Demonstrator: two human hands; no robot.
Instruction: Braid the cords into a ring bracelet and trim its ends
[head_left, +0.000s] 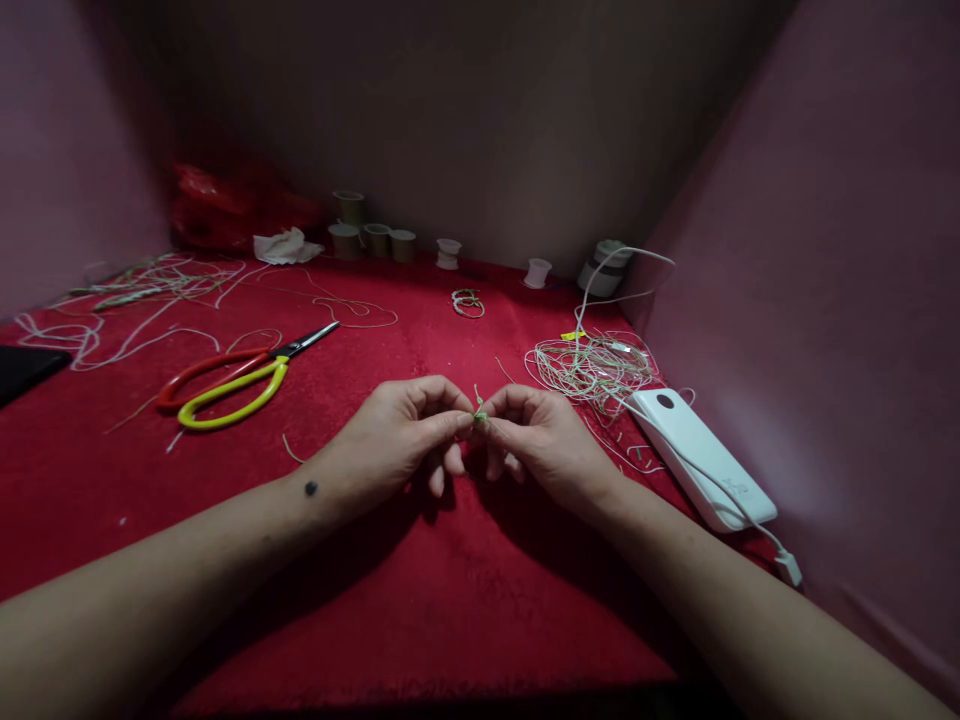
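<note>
Between my two hands is a small knotted piece of green cord (480,412), with a short end sticking up from it. My left hand (411,428) pinches it from the left between thumb and forefinger. From the other side my right hand (538,437) grips it the same way, and the fingertips of both hands nearly meet. Much of the cord is hidden behind the fingers. Scissors (247,380) with one red and one yellow handle lie to the left of my left hand, blades pointing away to the right.
A tangled bundle of thin cords (592,370) and a white power bank (701,460) with a cable lie at right. Loose white cords (157,290) spread at left. Thread spools (345,240) and a red plastic bag (217,205) stand along the back. A small cord loop (468,303) lies ahead.
</note>
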